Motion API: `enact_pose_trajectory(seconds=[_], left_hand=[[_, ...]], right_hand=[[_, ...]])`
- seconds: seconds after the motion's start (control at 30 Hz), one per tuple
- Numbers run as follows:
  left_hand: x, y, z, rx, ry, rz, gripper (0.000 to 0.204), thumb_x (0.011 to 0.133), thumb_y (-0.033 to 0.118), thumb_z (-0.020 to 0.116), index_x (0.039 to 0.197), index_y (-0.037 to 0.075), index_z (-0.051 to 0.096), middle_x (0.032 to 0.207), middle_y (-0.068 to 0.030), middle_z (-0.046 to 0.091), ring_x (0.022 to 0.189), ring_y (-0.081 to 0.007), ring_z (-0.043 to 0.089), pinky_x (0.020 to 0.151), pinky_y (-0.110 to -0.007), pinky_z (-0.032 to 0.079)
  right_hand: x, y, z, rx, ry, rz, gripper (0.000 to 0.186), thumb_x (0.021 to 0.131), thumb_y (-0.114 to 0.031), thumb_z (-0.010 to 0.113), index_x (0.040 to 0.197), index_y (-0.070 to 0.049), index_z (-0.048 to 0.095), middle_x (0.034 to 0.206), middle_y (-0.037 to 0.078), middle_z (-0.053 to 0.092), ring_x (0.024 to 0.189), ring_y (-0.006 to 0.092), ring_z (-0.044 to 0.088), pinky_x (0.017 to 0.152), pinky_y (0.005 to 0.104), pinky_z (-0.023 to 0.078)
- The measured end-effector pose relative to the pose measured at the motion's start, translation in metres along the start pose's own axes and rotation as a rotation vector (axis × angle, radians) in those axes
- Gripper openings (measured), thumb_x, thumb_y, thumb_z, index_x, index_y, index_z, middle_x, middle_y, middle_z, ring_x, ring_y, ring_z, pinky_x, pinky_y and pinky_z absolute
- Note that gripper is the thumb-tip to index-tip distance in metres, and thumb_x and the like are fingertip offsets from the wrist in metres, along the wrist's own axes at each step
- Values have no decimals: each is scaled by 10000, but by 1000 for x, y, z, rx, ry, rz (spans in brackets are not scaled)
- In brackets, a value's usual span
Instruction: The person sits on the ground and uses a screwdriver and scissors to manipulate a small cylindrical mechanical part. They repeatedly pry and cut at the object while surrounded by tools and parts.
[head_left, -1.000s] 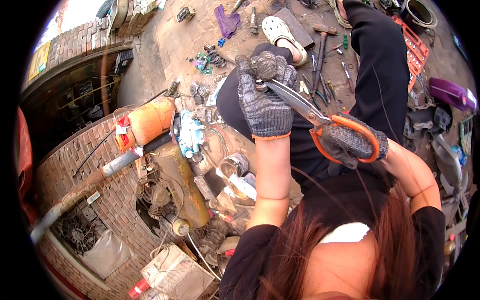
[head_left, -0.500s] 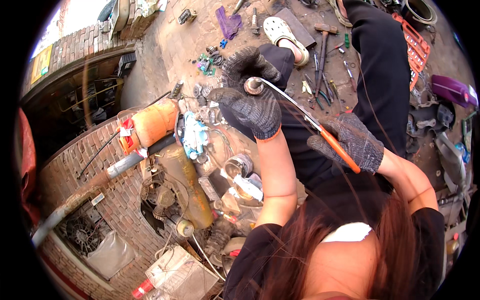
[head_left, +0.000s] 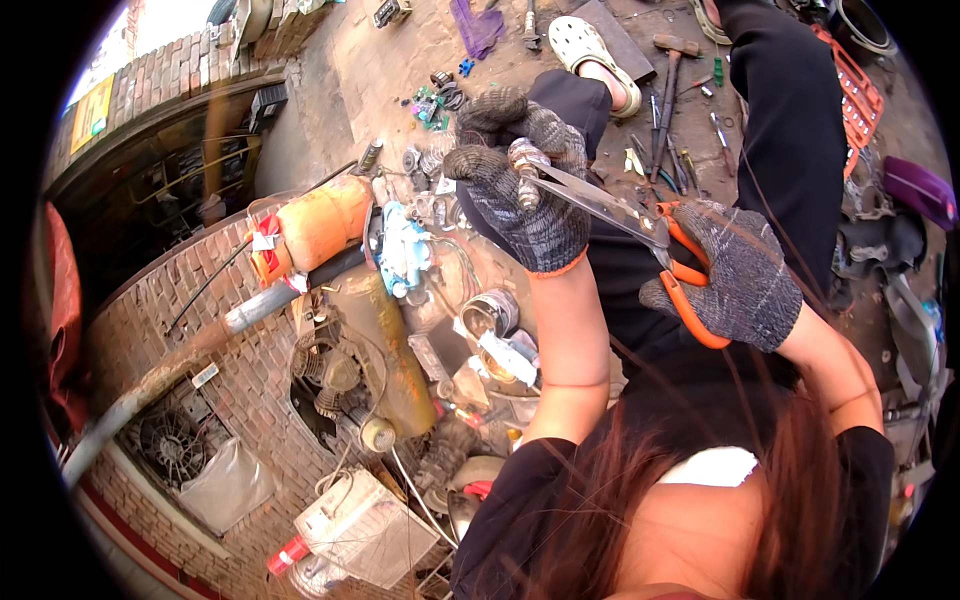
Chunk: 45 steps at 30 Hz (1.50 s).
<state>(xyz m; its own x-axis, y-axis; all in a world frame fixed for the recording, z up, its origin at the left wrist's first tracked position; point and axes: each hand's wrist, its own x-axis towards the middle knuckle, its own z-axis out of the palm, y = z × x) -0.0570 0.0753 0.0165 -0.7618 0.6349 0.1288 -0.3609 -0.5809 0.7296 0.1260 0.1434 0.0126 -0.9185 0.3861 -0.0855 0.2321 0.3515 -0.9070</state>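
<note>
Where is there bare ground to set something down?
Bare ground shows ahead and to the left of the left hand, between the purple cloth, green scraps and dark doorway. Crowded: left of the left forearm, with a rusty cylinder and metal scrap; around the hammer, among small tools.

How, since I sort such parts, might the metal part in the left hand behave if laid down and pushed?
The metal part would probably roll, since its body looks round, and might veer, since its width varies. Its metallic sheen suggests something stiff and fairly heavy.
</note>
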Motion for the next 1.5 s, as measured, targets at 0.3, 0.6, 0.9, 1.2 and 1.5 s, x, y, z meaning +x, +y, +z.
enact_pose_trajectory(seconds=[0.3, 0.6, 0.9, 1.2, 1.5], left_hand=[[5, 10, -20, -226, -118, -81, 402, 788, 326, 666, 1030, 28, 548, 867, -89, 572, 706, -176, 525, 563, -290, 451], [12, 13, -14, -30, -66, -93, 457, 817, 539, 534, 717, 93, 507, 623, 34, 439, 517, -75, 370, 449, -237, 308], [10, 12, 10, -212, 159, -283, 401, 835, 464, 565, 642, 136, 438, 574, 50, 374, 430, -90, 320, 466, -219, 317], [7, 13, 32, 408, 351, -160, 398, 872, 414, 539, 620, 122, 443, 543, 39, 402, 486, -87, 415, 505, -251, 385], [7, 5, -11, -214, 14, -282, 299, 901, 371, 508, 752, 113, 515, 678, 20, 472, 593, -100, 448, 502, -230, 377]], right_hand=[[1, 1, -9, -63, 89, -111, 467, 656, -276, 743, 982, 8, 568, 813, 177, 587, 701, 353, 590, 576, 395, 462], [-7, 13, -10, -86, 114, -250, 456, 698, -284, 729, 1026, -3, 581, 814, 169, 593, 711, 352, 584, 600, 388, 461], [6, 21, -3, 75, -183, -136, 325, 768, -283, 666, 952, -24, 595, 762, 191, 580, 703, 364, 571, 610, 408, 452], [13, 11, 5, -99, -19, -130, 302, 780, -308, 647, 848, -20, 586, 677, 178, 565, 604, 368, 559, 525, 426, 431], [15, 23, 3, 460, -374, -222, 276, 809, -161, 644, 1057, -46, 604, 873, 56, 633, 651, 163, 593, 521, 241, 440]])
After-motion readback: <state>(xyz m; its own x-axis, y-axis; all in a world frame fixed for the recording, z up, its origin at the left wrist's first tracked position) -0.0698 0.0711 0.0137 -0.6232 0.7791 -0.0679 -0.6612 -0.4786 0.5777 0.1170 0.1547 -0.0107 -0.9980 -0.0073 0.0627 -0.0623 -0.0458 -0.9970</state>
